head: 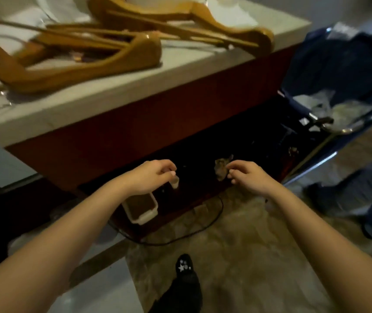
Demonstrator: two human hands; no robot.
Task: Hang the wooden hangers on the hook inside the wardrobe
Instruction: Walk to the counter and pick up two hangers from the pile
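Observation:
Several wooden hangers [85, 62] lie in a loose pile on a white-topped counter [103, 96] at the upper left; one more wooden hanger [205, 14] lies behind them. My left hand [151, 177] and my right hand [248, 177] hang well below the counter, in front of its dark red base. Both have fingers curled loosely and hold nothing. No wardrobe or hook is in view.
A white-rimmed container [139, 207] and a black cable [203, 229] lie on the dark ledge under the counter. A blue bag with a metal frame [338, 91] stands at the right. Another person's legs [361, 199] are at the far right. My foot [185, 267] is on the marble floor.

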